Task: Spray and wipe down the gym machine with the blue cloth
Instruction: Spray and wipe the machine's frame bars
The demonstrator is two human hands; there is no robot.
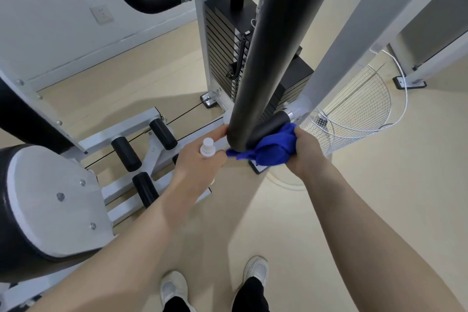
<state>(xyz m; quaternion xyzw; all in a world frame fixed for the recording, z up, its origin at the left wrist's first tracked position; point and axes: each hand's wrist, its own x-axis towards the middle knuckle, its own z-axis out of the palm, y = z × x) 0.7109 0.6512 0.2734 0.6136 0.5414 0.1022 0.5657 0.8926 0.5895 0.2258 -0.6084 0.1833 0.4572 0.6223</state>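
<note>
Gripping the blue cloth (272,148) bunched in the right hand (305,152), fingers curled tight, pressing it against the black padded bar (268,58) at its lower end, near 12 o'clock from the shoes. Holding a white spray bottle (208,148) upright in the left hand (200,167), at 9 o'clock of the cloth. Wiping now, seemingly; next, probably sliding up the bar.

Bunched blue cloth (272,148) pressed against the black padded bar (263,58); white spray bottle (207,148) upright beside it
</note>
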